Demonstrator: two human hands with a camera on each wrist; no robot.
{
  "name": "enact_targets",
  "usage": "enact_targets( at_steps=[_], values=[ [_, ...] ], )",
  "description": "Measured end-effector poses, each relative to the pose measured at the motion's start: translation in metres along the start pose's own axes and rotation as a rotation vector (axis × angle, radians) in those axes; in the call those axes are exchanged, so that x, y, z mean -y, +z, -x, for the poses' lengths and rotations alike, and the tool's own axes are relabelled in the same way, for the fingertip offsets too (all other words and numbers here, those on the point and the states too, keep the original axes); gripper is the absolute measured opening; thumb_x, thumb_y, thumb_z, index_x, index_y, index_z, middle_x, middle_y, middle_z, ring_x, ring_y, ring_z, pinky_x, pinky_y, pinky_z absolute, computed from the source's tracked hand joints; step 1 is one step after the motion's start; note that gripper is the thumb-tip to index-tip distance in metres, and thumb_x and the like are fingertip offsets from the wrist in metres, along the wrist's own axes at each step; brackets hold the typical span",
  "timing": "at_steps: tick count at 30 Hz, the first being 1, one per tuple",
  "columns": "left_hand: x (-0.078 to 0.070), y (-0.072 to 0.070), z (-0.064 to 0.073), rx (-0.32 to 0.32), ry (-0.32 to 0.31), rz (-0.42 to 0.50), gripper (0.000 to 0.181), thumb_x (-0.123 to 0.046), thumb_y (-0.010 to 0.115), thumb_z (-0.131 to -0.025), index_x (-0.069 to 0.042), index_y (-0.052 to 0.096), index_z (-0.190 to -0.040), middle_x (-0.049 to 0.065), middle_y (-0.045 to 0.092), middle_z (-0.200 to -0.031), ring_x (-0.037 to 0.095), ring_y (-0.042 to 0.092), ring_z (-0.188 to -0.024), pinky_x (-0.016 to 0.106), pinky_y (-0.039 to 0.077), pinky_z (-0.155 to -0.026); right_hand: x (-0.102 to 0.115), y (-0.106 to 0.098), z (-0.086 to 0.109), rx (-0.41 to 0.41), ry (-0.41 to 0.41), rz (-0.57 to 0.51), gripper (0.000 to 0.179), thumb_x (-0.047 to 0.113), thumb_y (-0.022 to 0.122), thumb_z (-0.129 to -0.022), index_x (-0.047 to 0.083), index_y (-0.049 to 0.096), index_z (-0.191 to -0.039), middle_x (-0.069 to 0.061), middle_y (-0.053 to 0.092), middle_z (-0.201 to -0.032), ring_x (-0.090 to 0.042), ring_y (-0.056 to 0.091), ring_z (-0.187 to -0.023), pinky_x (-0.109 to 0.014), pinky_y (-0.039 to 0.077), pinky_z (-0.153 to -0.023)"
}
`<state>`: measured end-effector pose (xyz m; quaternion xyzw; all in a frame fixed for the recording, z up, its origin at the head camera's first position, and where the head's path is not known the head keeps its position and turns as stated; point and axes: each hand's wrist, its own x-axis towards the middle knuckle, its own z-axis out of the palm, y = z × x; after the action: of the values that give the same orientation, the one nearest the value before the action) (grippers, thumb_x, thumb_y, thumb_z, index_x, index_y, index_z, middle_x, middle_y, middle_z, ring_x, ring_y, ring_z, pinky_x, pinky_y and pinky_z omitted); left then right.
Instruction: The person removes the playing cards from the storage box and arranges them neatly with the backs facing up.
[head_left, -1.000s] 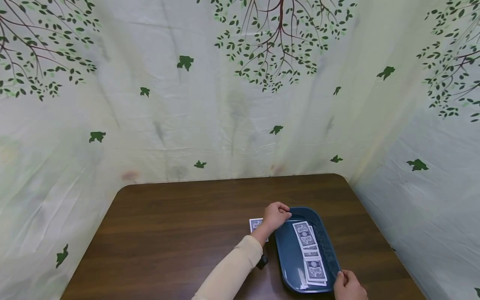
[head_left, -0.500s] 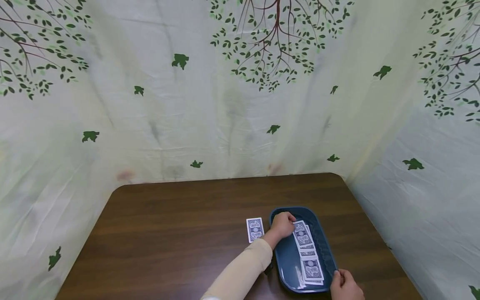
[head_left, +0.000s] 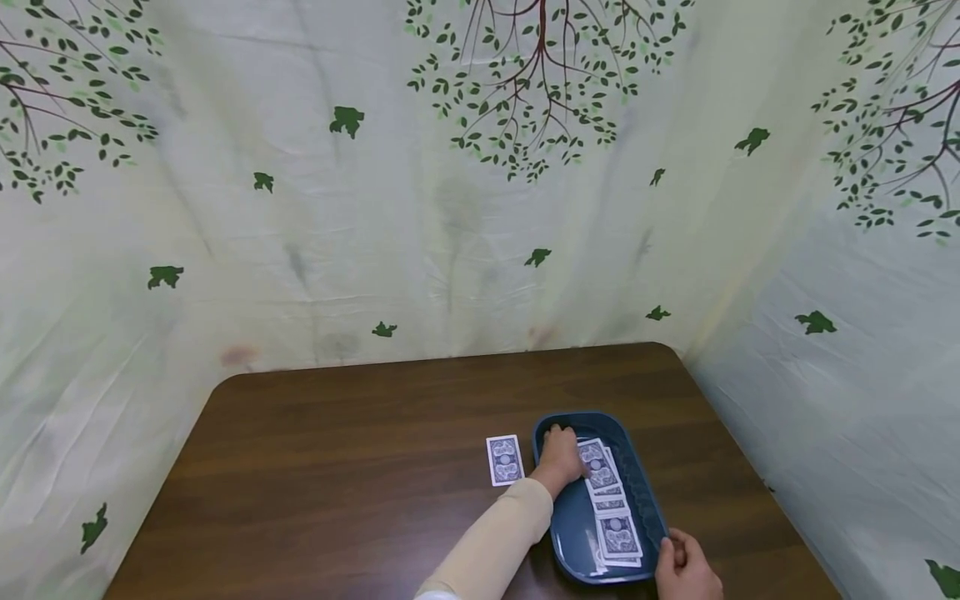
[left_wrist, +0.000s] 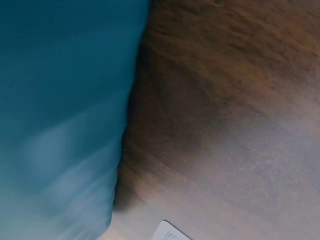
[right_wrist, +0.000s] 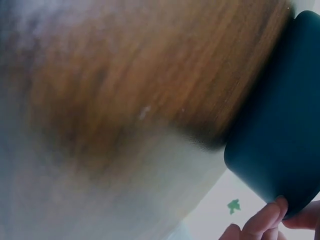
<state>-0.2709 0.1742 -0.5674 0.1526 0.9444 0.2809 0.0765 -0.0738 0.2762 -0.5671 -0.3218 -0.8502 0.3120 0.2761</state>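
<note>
A blue tray (head_left: 654, 492) stands on the brown table, with several playing cards (head_left: 618, 533) overlapping in a column inside it, patterned backs up. My left hand (head_left: 561, 457) reaches over the tray's far left part, right beside the top card. Its fingertips point down and are mostly hidden, so I cannot tell whether they grip anything. At the near right corner, my right hand (head_left: 686, 568) pinches the tray rim between thumb and fingers; the right wrist view shows these fingers (right_wrist: 262, 220) on the tray edge. One more playing card (head_left: 505, 460) lies face down left of the tray.
The wooden table (head_left: 337, 467) extends to the left and behind the tray. A pale cloth (head_left: 450, 292) printed with leaves and branches hangs along its back and sides.
My left hand has moved from the tray's far left rim to inside the tray beside the cards, uncovering the loose card. The right hand keeps its hold; the head view has shifted slightly.
</note>
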Motion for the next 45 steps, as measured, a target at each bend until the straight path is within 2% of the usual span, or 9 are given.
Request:
enact_targets(
  at_steps=[8,13,16,19,25,31,35,38,45],
  values=[
    [-0.002,0.004,-0.003,-0.010,-0.003,-0.024,0.081,-0.030,0.094,-0.061,0.003,0.055,-0.124,0.019,0.056,-0.117,0.033,0.052,-0.111,0.040,0.047,-0.094,0.001,0.001,-0.003,-0.033,-0.049,-0.006,0.020,0.013,0.062,-0.086,0.000,0.068,-0.099,0.007,0.049,-0.059,-0.015,0.046,-0.051,-0.039,0.036,-0.051],
    [-0.002,0.002,-0.001,-0.002,-0.022,-0.011,0.081,-0.030,0.093,-0.063,0.002,0.052,-0.125,0.019,0.057,-0.119,0.032,0.053,-0.112,0.042,0.047,-0.095,0.001,0.000,-0.003,-0.009,-0.017,0.012,0.020,0.014,0.062,-0.086,0.000,0.068,-0.099,0.005,0.052,-0.060,-0.015,0.048,-0.051,-0.038,0.037,-0.052],
    [-0.002,-0.003,0.002,0.003,-0.037,0.032,0.075,-0.026,0.090,-0.068,0.004,0.051,-0.124,0.019,0.061,-0.115,0.033,0.058,-0.108,0.041,0.048,-0.094,0.002,-0.001,-0.003,0.035,0.027,0.034,0.022,0.016,0.061,-0.088,-0.001,0.067,-0.101,0.004,0.052,-0.061,-0.015,0.047,-0.053,-0.037,0.037,-0.052],
    [-0.001,-0.006,0.003,-0.009,-0.036,0.121,0.055,-0.017,0.083,-0.076,0.006,0.054,-0.117,0.017,0.064,-0.102,0.031,0.063,-0.094,0.040,0.052,-0.086,0.002,-0.001,-0.003,0.056,0.052,0.037,0.022,0.015,0.062,-0.088,-0.002,0.067,-0.102,0.003,0.052,-0.061,-0.014,0.047,-0.053,-0.035,0.036,-0.052],
    [0.002,-0.009,0.003,-0.071,-0.009,0.326,0.019,-0.004,0.069,-0.084,-0.002,0.057,-0.098,0.009,0.060,-0.082,0.023,0.059,-0.075,0.037,0.052,-0.072,0.001,0.000,-0.003,0.040,0.041,0.031,0.020,0.014,0.063,-0.087,-0.001,0.068,-0.100,0.003,0.052,-0.061,-0.014,0.046,-0.053,-0.035,0.036,-0.052],
    [0.003,-0.012,0.000,-0.143,0.044,0.379,0.015,-0.003,0.067,-0.084,-0.007,0.060,-0.097,0.003,0.061,-0.077,0.017,0.057,-0.070,0.032,0.049,-0.066,0.002,0.000,-0.004,0.072,0.060,0.032,0.021,0.015,0.062,-0.088,-0.002,0.066,-0.101,0.001,0.054,-0.062,-0.015,0.048,-0.053,-0.036,0.037,-0.053],
    [0.000,-0.017,0.002,-0.147,0.084,0.405,0.014,-0.002,0.066,-0.086,-0.007,0.062,-0.099,0.000,0.060,-0.072,0.011,0.054,-0.064,0.025,0.045,-0.060,0.002,0.000,-0.003,0.070,0.051,0.030,0.021,0.015,0.063,-0.087,-0.001,0.067,-0.101,0.002,0.054,-0.062,-0.014,0.048,-0.052,-0.036,0.038,-0.052],
    [-0.003,-0.025,0.003,-0.144,0.099,0.435,0.014,-0.003,0.065,-0.088,-0.006,0.064,-0.101,-0.001,0.062,-0.072,0.008,0.053,-0.062,0.022,0.044,-0.057,0.002,0.000,-0.003,0.065,0.041,0.024,0.021,0.014,0.063,-0.087,-0.001,0.067,-0.100,0.003,0.054,-0.061,-0.014,0.048,-0.052,-0.036,0.038,-0.052],
    [-0.008,-0.051,0.003,-0.220,0.168,0.495,0.014,0.000,0.067,-0.086,-0.003,0.070,-0.099,0.001,0.066,-0.071,0.009,0.058,-0.064,0.022,0.046,-0.060,0.004,-0.002,-0.003,0.053,0.040,0.013,0.020,0.013,0.062,-0.087,-0.001,0.067,-0.100,0.003,0.054,-0.061,-0.014,0.048,-0.053,-0.036,0.038,-0.053]
  ],
)
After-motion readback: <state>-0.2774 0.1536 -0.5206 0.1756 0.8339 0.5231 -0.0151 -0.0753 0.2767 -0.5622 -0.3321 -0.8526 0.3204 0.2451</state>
